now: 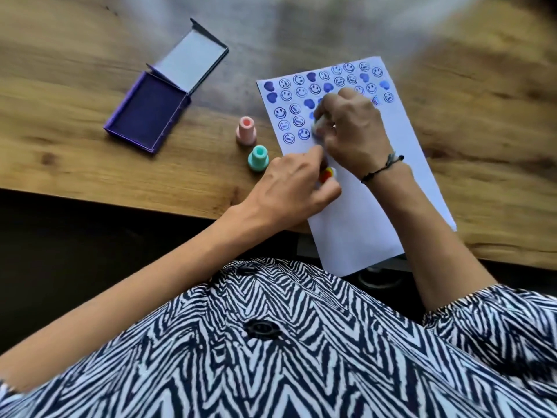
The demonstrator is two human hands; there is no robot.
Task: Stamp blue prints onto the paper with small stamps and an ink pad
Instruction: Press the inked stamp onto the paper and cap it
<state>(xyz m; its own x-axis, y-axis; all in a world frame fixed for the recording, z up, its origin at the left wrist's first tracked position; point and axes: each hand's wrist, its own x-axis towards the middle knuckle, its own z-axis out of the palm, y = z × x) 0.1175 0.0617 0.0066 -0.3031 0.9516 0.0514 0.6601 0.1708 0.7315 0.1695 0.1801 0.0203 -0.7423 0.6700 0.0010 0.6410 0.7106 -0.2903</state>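
Note:
A white paper (373,212) lies on the wooden table (75,152), its upper part covered with several blue smiley and heart prints (301,92). My right hand (352,131) presses a small pale stamp (319,124) down on the paper among the prints. My left hand (295,188) rests on the paper's left edge with a yellow-and-red stamp (328,174) under its fingers. A pink stamp (246,130) and a teal stamp (258,158) stand upright just left of the paper. The blue ink pad (144,113) sits open further left, its lid (190,61) tipped back.
The table's front edge (120,197) runs just below my left wrist, and the paper's lower end hangs over it. A dark bracelet (382,167) circles my right wrist. My striped shirt (271,342) fills the bottom of the view.

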